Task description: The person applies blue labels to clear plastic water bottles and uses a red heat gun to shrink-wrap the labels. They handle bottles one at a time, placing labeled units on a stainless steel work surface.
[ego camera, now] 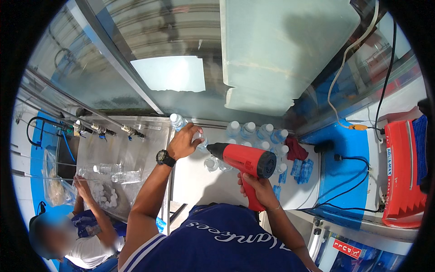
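Note:
My right hand [255,188] is closed round the handle of a red heat gun [243,158] with a black nozzle and rear cap. The nozzle points left at a clear plastic bottle [202,144], close to it. Around that bottle's upper part curl the fingers of my left hand [185,141], a black watch on its wrist. Just beyond this hand stands another white-capped bottle [177,121]. Several capped bottles [249,129] stand grouped behind and beside the heat gun, and one uncapped-looking bottle [211,164] is nearer me. Blue printed plastic sleeves [301,170] lie at the right.
Dark red cloth [296,148] lies by the bottles. At left, a co-worker's hands [82,187] are over a steel sink counter [146,146] with lying bottles [125,176], white caps [108,196] and taps [129,132]. Black cables [343,193] run along the right; glass panels rise behind.

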Tool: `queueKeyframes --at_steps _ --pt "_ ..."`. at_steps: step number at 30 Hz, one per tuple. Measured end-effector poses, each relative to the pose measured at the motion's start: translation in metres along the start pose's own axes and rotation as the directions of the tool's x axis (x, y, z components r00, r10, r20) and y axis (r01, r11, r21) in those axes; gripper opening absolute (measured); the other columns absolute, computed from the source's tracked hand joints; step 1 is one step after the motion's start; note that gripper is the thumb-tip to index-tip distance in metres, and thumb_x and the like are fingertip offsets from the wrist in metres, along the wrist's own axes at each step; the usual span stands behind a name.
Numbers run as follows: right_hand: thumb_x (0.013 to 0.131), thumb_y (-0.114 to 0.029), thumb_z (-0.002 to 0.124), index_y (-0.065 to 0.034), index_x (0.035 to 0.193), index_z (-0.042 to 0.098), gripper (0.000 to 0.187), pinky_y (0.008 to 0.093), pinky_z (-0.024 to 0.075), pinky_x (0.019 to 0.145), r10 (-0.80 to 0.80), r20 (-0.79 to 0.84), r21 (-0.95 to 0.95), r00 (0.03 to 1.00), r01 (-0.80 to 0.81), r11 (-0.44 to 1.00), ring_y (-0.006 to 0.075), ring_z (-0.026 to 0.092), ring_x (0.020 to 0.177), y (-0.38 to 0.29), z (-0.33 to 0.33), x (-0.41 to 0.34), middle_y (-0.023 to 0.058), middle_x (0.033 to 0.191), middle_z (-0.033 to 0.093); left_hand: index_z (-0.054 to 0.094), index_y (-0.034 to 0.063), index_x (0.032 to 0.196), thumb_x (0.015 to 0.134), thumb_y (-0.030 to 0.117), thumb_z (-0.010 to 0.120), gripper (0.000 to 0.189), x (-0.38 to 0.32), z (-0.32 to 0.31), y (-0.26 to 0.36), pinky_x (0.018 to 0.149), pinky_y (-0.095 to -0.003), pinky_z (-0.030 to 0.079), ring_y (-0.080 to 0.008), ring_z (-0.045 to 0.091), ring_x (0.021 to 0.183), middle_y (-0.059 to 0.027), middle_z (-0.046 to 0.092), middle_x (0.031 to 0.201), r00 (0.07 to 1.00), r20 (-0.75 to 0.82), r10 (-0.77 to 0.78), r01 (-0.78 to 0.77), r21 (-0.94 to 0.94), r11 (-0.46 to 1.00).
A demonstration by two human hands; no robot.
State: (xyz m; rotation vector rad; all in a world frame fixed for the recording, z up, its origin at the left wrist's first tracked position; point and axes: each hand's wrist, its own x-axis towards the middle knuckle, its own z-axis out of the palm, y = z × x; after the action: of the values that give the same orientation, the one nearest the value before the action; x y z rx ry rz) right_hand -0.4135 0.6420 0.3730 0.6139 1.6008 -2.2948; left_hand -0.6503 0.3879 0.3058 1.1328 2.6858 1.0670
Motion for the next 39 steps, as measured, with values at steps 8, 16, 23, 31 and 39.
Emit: queueKeyframes --at_steps 8,16,23,31,39 --pt "0.103 -0.036 0.069 0.0027 0.124 0.063 0.044 0.0294 0.0541 0.062 -0.019 0.042 -0.017 0.999 0.020 1.000 0.0146 0.066 0.074 0.004 0.001 0.006 0.0092 0.098 0.066 0.071 0.0042 0.107 0.086 0.019 0.082 0.028 0.003 0.009 -0.008 0.068 -0.0421 0.054 -0.0294 0.066 0.071 -0.0155 0.067 0.091 0.988 -0.080 -0.134 0.134 -0.009 0.991" --pt "0.103 -0.033 0.068 0.0033 0.127 0.062 0.044 0.0300 0.0541 0.063 -0.044 -0.006 -0.011 0.999 0.044 0.999 0.0154 0.067 0.075 -0.002 0.000 -0.002 0.0101 0.100 0.066 0.072 0.0051 0.108 0.086 0.024 0.082 0.030 0.032 0.017 -0.039 0.075 -0.0483 0.058 -0.0411 0.070 0.083 -0.0243 0.068 0.097 0.932 -0.266 -0.248 0.295 0.154 0.943" --pt "0.102 -0.031 0.069 0.0032 0.128 0.061 0.044 0.0300 0.0539 0.063 -0.098 -0.091 0.021 0.991 0.100 0.995 0.0165 0.067 0.076 -0.012 -0.010 -0.030 0.0114 0.102 0.067 0.072 0.0054 0.114 0.087 0.027 0.082 0.036 0.042 0.007 -0.029 0.086 -0.0489 0.056 -0.0421 0.068 0.099 -0.0222 0.067 0.110 0.917 -0.378 -0.128 0.265 0.336 0.904" --pt "0.099 -0.040 0.071 0.0038 0.124 0.062 0.051 0.0282 0.0544 0.061 -0.231 -0.322 0.017 0.918 0.249 0.968 0.0155 0.068 0.073 -0.034 -0.032 -0.054 0.0112 0.097 0.068 0.066 0.0129 0.135 0.089 0.010 0.079 0.048 0.068 0.042 0.018 0.101 -0.0465 0.053 -0.0375 0.062 0.121 -0.0157 0.062 0.132 0.994 -0.095 0.044 -0.057 -0.134 0.989" --pt "0.101 -0.037 0.069 0.0019 0.124 0.063 0.045 0.0282 0.0546 0.061 -0.176 -0.270 0.014 0.947 0.186 0.982 0.0143 0.067 0.072 -0.027 -0.034 -0.040 0.0091 0.096 0.068 0.066 0.0118 0.129 0.090 0.000 0.073 0.042 0.100 0.071 0.031 0.110 -0.0457 0.049 -0.0359 0.057 0.131 -0.0117 0.061 0.140 0.931 0.343 0.123 -0.111 -0.054 0.992"
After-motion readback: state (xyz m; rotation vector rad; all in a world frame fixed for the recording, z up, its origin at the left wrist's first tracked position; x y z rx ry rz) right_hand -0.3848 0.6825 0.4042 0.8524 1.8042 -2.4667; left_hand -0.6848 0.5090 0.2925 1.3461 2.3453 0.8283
